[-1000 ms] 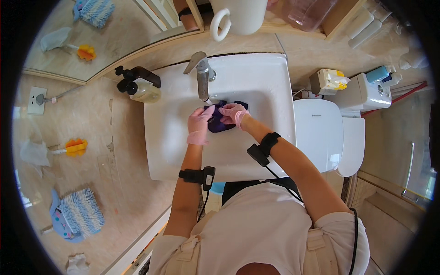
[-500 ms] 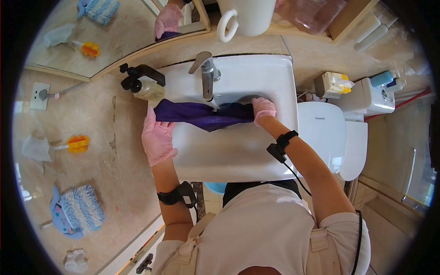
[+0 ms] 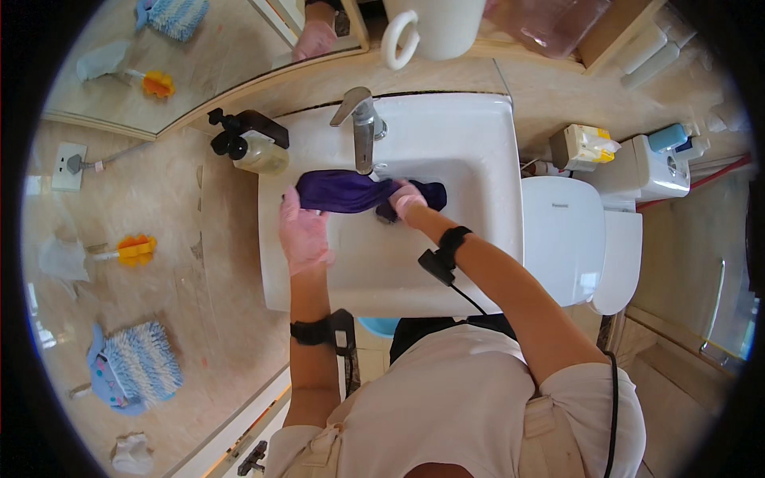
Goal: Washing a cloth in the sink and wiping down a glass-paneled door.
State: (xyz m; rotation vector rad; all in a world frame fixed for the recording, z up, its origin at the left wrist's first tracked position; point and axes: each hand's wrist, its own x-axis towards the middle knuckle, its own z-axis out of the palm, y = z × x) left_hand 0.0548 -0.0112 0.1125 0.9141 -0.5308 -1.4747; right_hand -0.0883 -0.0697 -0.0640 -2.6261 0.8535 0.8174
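Observation:
A dark purple cloth (image 3: 343,191) is stretched across the white sink (image 3: 382,275), just in front of the faucet (image 3: 362,139). My left hand (image 3: 305,235), in a pink glove, holds the cloth's left end, the fingers partly hidden beneath it. My right hand (image 3: 409,201), gloved in pink too, is closed around the cloth farther right. Beyond that grip, a loose bunched end rests in the basin. The faucet's spout ends right above the cloth's far edge; I cannot make out running water.
Two pump bottles, one dark (image 3: 264,127) and one clear (image 3: 263,155), stand on the sink's left corner. A white mug (image 3: 442,32) sits on the shelf above. Right of the sink are a toilet (image 3: 558,231) and a tissue box (image 3: 586,147). A fluffy blue hand towel (image 3: 143,362) hangs at left.
My right hand has moved left along the cloth and toward me, leaving an end loose behind it. My left hand has shifted right. The span between my hands is shorter and more gathered.

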